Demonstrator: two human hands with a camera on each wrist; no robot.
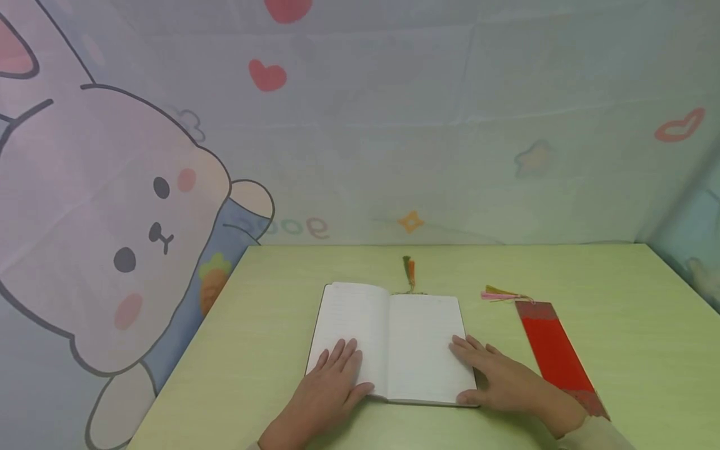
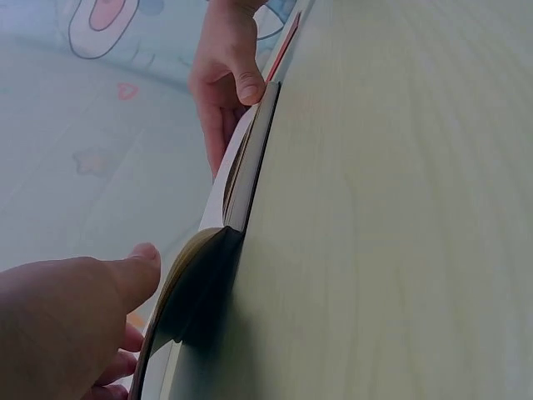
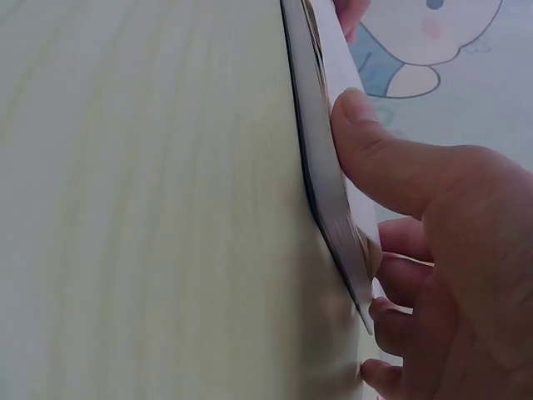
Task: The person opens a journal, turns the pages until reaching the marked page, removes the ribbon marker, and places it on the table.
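A notebook point(image 1: 425, 347) lies spread on the table, its pale pages faintly ruled and its cover dark. My left hand point(image 1: 329, 387) rests on the lower part of the left page, fingers extended and thumb toward the fold. At the right page's outer edge is my right hand point(image 1: 497, 378), its thumb at the lower corner and its fingertips on the page farther up. Page edges and the dark cover point(image 2: 204, 283) show side-on in the left wrist view. The right wrist view has the right thumb point(image 3: 358, 108) over the white page, the other fingers along the notebook's edge.
Right of the notebook lies a red bookmark point(image 1: 554, 347) with a pink and yellow tassel point(image 1: 500, 294), close to the right forearm. A green and orange tassel point(image 1: 409, 272) sticks out past the notebook's top. Behind the pale table point(image 1: 630, 300) hangs a cartoon-printed cloth point(image 1: 365, 156).
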